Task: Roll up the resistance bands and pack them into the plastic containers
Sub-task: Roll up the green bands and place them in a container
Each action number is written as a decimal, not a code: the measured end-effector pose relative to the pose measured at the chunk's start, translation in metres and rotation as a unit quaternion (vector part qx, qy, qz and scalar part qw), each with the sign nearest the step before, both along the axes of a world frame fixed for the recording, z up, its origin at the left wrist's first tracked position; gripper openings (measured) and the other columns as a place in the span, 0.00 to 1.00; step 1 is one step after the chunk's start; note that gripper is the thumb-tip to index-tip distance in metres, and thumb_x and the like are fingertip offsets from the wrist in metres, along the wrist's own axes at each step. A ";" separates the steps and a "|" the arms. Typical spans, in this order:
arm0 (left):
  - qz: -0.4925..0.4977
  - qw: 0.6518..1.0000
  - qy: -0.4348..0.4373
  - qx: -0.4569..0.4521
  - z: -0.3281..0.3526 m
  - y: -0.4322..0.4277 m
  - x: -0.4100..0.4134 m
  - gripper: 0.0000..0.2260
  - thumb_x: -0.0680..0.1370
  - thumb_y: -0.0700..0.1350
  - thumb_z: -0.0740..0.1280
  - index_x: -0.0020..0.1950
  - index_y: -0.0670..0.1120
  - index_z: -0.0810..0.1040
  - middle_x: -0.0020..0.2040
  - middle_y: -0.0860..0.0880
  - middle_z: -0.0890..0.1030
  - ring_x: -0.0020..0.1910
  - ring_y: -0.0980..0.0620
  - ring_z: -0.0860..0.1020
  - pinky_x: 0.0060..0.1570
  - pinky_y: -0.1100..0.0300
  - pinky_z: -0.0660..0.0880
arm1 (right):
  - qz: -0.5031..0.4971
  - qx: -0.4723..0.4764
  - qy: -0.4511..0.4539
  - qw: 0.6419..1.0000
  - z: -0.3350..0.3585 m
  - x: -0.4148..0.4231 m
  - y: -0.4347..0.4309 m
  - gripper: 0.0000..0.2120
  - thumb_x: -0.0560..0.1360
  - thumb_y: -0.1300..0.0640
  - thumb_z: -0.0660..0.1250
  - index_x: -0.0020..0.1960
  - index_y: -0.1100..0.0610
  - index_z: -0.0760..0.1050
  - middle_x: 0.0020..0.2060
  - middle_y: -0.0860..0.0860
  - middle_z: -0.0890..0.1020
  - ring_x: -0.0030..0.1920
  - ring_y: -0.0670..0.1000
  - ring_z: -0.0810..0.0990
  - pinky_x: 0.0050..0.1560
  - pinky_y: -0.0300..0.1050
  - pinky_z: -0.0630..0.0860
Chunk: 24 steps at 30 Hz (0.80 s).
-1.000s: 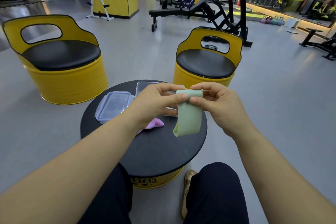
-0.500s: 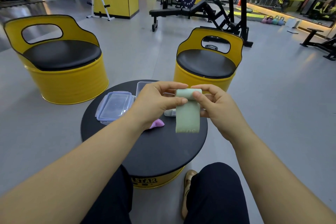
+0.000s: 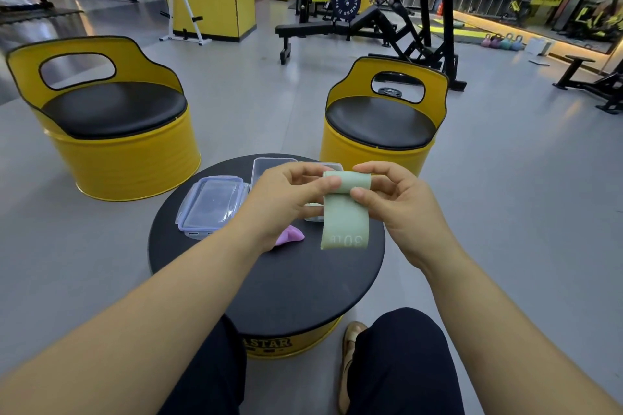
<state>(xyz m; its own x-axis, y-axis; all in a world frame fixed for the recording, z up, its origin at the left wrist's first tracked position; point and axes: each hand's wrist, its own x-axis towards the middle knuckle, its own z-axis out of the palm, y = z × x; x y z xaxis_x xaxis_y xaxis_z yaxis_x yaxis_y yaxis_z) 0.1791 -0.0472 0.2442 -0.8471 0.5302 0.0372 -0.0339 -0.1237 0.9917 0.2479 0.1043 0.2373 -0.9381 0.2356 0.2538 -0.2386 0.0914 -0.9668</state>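
Both hands over the table: left hand and right hand pinch the green band's rolled top, tail hanging free. Pink band lies on the table near left; lid far left, containers partly hidden behind the hands.

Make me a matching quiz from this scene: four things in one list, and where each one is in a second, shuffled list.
Things:
1. green band
2. purple band
3. blue-rimmed lid
4. yellow barrel seat

Places:
A. on the floor beyond the table
B. flat on the table's left part
C. pinched by left hand and right hand, top end rolled
D. crumpled on the table, partly behind the left wrist

Pairs: 1-C, 2-D, 3-B, 4-A.
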 end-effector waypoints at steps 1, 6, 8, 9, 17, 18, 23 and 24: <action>-0.002 1.000 -0.003 0.009 0.000 0.000 -0.001 0.04 0.74 0.38 0.69 0.46 0.45 0.81 0.39 0.51 0.84 0.39 0.55 0.83 0.41 0.61 0.81 | -0.002 0.001 0.000 1.000 0.000 0.000 0.000 0.11 0.72 0.68 0.67 0.51 0.56 0.76 0.43 0.50 0.83 0.44 0.47 0.84 0.43 0.39 0.80; -0.002 0.999 -0.008 0.041 -0.001 0.001 -0.002 0.07 0.74 0.36 0.69 0.44 0.48 0.83 0.42 0.52 0.85 0.44 0.53 0.83 0.48 0.58 0.80 | 0.003 -0.020 0.005 1.000 0.001 0.000 0.001 0.09 0.73 0.65 0.67 0.52 0.55 0.77 0.41 0.47 0.84 0.46 0.47 0.84 0.44 0.39 0.80; 0.009 0.999 -0.010 0.047 -0.004 0.001 -0.003 0.08 0.74 0.37 0.69 0.44 0.50 0.83 0.44 0.52 0.85 0.47 0.51 0.83 0.49 0.58 0.80 | 0.017 -0.049 -0.003 0.999 0.001 0.000 0.002 0.09 0.75 0.62 0.65 0.53 0.54 0.77 0.42 0.45 0.85 0.47 0.47 0.84 0.44 0.39 0.80; 0.010 0.999 -0.013 0.047 -0.005 0.001 -0.004 0.08 0.74 0.38 0.69 0.45 0.50 0.83 0.46 0.52 0.85 0.48 0.50 0.83 0.50 0.58 0.80 | 0.026 -0.064 -0.009 0.998 0.001 0.000 0.003 0.09 0.75 0.61 0.64 0.54 0.54 0.77 0.44 0.45 0.85 0.48 0.48 0.84 0.45 0.40 0.81; -0.115 0.993 -0.026 -0.002 -0.004 -0.004 -0.008 0.11 0.78 0.41 0.62 0.60 0.47 0.78 0.56 0.47 0.81 0.53 0.51 0.80 0.54 0.58 0.78 | 0.119 0.096 -0.065 0.986 0.010 0.003 0.025 0.17 0.67 0.55 0.69 0.56 0.51 0.77 0.49 0.41 0.81 0.45 0.47 0.78 0.45 0.40 0.79; -0.134 0.991 -0.030 0.003 -0.003 -0.004 -0.008 0.12 0.78 0.42 0.62 0.60 0.46 0.78 0.55 0.47 0.82 0.52 0.51 0.80 0.53 0.58 0.78 | 0.128 0.141 -0.069 0.979 0.013 0.002 0.027 0.20 0.66 0.54 0.71 0.57 0.48 0.76 0.49 0.39 0.80 0.44 0.47 0.76 0.46 0.39 0.78; -0.199 0.975 -0.091 0.034 0.001 -0.006 -0.011 0.17 0.71 0.40 0.68 0.60 0.44 0.75 0.45 0.49 0.82 0.44 0.52 0.81 0.45 0.59 0.80 | 0.172 0.282 -0.084 0.940 0.029 -0.001 0.030 0.32 0.62 0.49 0.74 0.63 0.39 0.69 0.57 0.45 0.70 0.42 0.43 0.70 0.50 0.37 0.75; -0.205 0.973 -0.100 0.031 0.001 -0.006 -0.012 0.17 0.71 0.38 0.70 0.59 0.43 0.74 0.43 0.49 0.82 0.42 0.52 0.81 0.43 0.60 0.80 | 0.185 0.304 -0.093 0.930 0.032 -0.002 0.030 0.33 0.61 0.49 0.75 0.64 0.38 0.68 0.57 0.45 0.69 0.42 0.43 0.69 0.50 0.36 0.74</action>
